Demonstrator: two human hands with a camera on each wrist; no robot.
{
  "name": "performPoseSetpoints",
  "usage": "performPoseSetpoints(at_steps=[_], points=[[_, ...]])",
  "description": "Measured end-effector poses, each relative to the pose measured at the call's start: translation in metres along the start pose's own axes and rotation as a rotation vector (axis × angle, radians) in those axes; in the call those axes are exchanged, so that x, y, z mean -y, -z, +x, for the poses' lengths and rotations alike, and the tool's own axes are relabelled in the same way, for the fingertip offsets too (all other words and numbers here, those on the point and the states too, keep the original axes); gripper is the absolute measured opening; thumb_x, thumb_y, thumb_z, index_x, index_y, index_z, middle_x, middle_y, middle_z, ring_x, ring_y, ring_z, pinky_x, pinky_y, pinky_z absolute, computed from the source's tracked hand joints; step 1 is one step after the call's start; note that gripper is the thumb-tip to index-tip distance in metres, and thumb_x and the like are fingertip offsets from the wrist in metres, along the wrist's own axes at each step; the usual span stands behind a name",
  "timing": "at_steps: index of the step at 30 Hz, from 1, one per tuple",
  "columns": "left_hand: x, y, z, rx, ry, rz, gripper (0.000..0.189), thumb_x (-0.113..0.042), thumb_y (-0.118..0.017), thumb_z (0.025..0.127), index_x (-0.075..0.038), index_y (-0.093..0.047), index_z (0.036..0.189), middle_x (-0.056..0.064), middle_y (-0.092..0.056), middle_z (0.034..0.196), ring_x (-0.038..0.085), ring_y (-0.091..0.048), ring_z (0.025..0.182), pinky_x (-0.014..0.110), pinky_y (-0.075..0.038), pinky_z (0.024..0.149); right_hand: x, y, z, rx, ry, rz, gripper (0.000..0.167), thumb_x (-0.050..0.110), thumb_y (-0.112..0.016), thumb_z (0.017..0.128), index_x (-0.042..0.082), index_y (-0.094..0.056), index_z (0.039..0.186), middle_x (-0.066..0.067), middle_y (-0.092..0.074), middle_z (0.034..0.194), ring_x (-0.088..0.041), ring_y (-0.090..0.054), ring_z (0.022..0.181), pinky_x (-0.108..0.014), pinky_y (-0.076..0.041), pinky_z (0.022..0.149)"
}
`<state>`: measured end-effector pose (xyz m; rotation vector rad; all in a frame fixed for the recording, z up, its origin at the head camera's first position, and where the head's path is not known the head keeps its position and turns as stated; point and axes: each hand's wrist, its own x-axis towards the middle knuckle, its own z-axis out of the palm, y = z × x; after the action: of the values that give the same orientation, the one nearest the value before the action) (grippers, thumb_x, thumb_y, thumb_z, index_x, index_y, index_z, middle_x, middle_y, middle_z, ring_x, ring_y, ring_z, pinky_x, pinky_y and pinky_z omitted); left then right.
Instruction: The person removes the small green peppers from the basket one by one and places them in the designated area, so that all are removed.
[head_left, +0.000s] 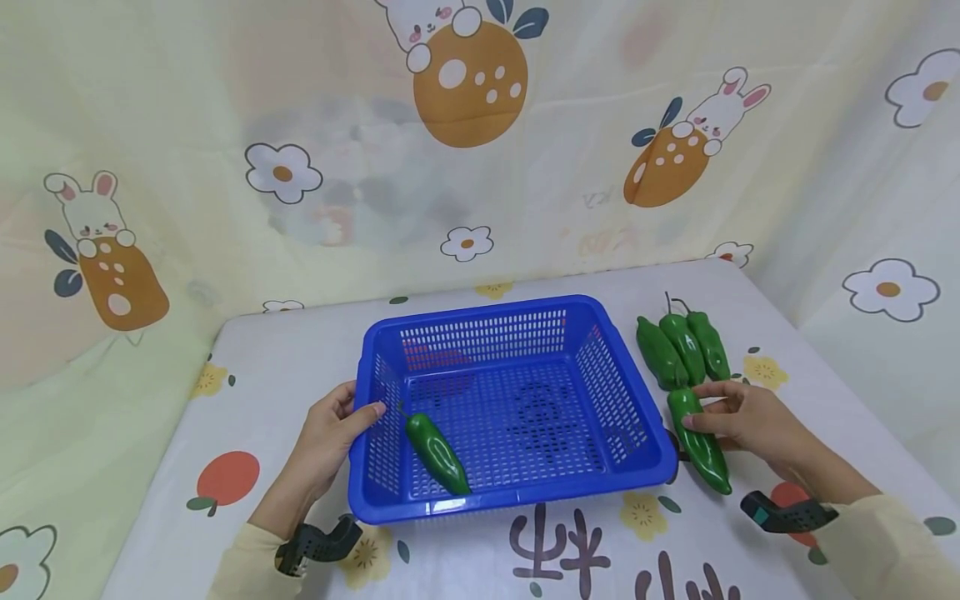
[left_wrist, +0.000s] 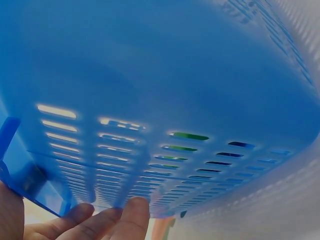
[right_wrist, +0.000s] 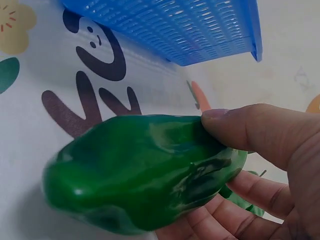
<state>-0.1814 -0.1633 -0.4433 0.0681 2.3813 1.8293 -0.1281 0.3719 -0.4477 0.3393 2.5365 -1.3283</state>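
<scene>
My left hand (head_left: 330,433) grips the left rim of a blue plastic basket (head_left: 517,502), thumb over the rim and fingers against the outer slotted wall (left_wrist: 120,165). Inside the basket, toward its left front, lies one green pepper (head_left: 437,454). To the right of the basket, my right hand (head_left: 750,421) holds another green pepper (head_left: 699,442) between thumb and fingers. That held pepper (right_wrist: 145,172) fills much of the right wrist view, its blunt end toward the left.
Three more green peppers (head_left: 682,346) lie side by side behind the right hand, right of the basket. A patterned cloth (head_left: 300,350) covers the table, and a printed curtain (head_left: 360,208) hangs behind it. Each wrist wears a black band (head_left: 787,512).
</scene>
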Motion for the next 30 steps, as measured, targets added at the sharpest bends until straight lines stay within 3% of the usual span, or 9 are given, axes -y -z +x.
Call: performPoseSetpoints(at_steps=[30], points=[[0.0006,0.0003,0.0006,-0.001,0.004,0.004,0.047,-0.018,-0.067,0.103,-0.001,-0.053,0.144,0.022,-0.069,0.127,0.032,-0.073,0.109,0.043,-0.060,0.095,-0.0063,-0.0062,-0.0023,0.026,0.002,-0.076,0.074,0.029,-0.080,0.092,-0.010,-0.045,0.145,-0.011,-0.068,0.104,-0.021,-0.063,0.087,-0.031,-0.060,0.070]])
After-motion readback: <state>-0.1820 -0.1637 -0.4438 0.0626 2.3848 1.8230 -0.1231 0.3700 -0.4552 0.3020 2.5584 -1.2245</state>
